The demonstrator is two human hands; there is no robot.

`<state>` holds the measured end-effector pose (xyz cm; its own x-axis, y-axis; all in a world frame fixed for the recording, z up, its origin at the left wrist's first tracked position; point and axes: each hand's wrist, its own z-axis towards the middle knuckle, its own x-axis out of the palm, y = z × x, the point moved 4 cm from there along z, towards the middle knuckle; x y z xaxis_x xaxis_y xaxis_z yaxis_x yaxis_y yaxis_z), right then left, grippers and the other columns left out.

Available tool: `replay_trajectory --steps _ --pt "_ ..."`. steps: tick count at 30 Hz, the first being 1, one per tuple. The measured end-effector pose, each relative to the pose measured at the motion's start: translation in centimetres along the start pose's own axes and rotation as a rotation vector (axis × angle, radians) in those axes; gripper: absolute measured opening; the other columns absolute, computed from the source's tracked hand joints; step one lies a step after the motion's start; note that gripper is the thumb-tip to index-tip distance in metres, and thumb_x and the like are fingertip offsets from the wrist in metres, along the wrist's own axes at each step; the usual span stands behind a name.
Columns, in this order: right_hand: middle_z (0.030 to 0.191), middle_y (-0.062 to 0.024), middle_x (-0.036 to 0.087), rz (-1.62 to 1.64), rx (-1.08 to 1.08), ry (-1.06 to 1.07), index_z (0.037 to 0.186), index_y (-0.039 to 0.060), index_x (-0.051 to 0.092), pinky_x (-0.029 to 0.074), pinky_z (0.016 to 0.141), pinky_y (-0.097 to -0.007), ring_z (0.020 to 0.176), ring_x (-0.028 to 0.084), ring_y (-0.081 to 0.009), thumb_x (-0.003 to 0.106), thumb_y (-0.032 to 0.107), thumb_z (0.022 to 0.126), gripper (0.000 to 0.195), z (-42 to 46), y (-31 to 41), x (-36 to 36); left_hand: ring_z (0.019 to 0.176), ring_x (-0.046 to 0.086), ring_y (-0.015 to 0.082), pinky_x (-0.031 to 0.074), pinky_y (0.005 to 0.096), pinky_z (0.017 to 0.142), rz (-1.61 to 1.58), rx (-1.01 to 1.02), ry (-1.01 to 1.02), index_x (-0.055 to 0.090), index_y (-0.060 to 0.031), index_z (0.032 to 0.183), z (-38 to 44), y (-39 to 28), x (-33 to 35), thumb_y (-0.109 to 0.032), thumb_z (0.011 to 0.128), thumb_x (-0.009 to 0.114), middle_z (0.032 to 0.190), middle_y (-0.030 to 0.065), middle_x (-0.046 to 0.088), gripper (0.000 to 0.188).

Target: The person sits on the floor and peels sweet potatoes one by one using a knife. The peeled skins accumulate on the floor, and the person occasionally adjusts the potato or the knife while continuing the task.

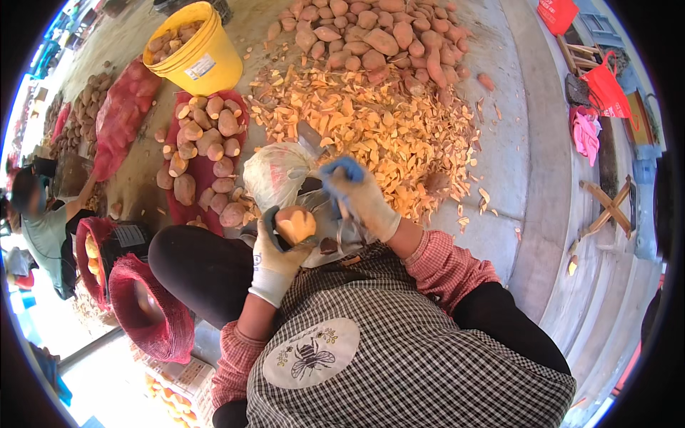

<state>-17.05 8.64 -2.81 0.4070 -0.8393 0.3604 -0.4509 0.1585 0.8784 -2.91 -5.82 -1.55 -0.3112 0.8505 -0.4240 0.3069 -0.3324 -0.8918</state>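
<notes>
My left hand (278, 249), in a white knit glove with dark coated fingers, cups a partly peeled sweet potato (296, 225) whose orange cut faces point up. To its right, my right hand (359, 195), in a blue-coated glove, is closed and blurred by motion. A broad grey knife blade (309, 137) juts from beyond this fist, which appears to grip its hidden handle. The blade is apart from the sweet potato. Translucent plastic (321, 206) covers my lap under both hands, and a bunched pale plastic bag (275, 174) bulges just past the left one.
Orange peelings (385, 144) blanket the floor ahead, before a heap of unpeeled sweet potatoes (374, 40). At left are trimmed sweet potatoes (208, 140) on red mesh, a filled yellow bucket (222, 59) and an open red mesh sack (176, 331). Another person (45, 230) sits far left. Concrete steps (572, 305) rise right.
</notes>
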Motion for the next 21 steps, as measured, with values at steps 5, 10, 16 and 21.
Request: replay_trajectory --steps 5,10,16,21 --pt "0.074 0.0038 0.045 0.099 -0.156 -0.115 0.097 0.0073 0.052 0.04 0.045 -0.0191 0.055 0.044 -0.0062 0.054 0.002 0.094 0.006 1.0 2.0 1.7 0.103 0.062 0.0255 0.05 0.0361 0.093 -0.005 -0.029 0.051 0.044 0.0008 0.133 0.0 0.1 -0.3 -0.017 0.063 0.088 0.115 0.0184 0.062 0.085" --pt "0.072 0.0011 0.049 -0.708 -0.712 -0.329 0.095 0.0058 0.052 0.051 0.061 -0.0311 0.06 0.049 -0.0145 0.062 0.011 0.09 0.012 9.3 -4.1 -1.5 0.109 0.06 0.035 0.049 0.0397 0.095 0.212 0.145 -0.014 0.044 0.0013 0.133 -1.1 0.8 1.0 -0.018 0.064 0.086 0.119 0.022 0.058 0.083" --pt "0.068 -0.0056 0.051 -0.504 -0.393 0.03 0.094 0.0048 0.052 0.049 0.061 -0.0373 0.059 0.052 -0.0209 0.062 0.006 0.087 0.012 2.6 0.2 4.3 0.11 0.059 0.0376 0.049 0.0414 0.095 0.112 0.146 -0.008 0.043 -0.0002 0.134 -1.3 1.5 1.2 -0.015 0.063 0.085 0.124 0.0216 0.054 0.084" --pt "0.067 -0.0028 0.048 -0.729 -0.638 -0.363 0.095 0.0058 0.05 0.042 0.055 -0.0333 0.054 0.047 -0.0207 0.062 0.003 0.086 0.015 9.4 0.6 0.3 0.11 0.059 0.0387 0.049 0.0407 0.095 0.174 0.348 -0.013 0.041 -0.0012 0.135 -1.6 1.9 1.4 -0.009 0.061 0.085 0.127 0.0206 0.053 0.087"
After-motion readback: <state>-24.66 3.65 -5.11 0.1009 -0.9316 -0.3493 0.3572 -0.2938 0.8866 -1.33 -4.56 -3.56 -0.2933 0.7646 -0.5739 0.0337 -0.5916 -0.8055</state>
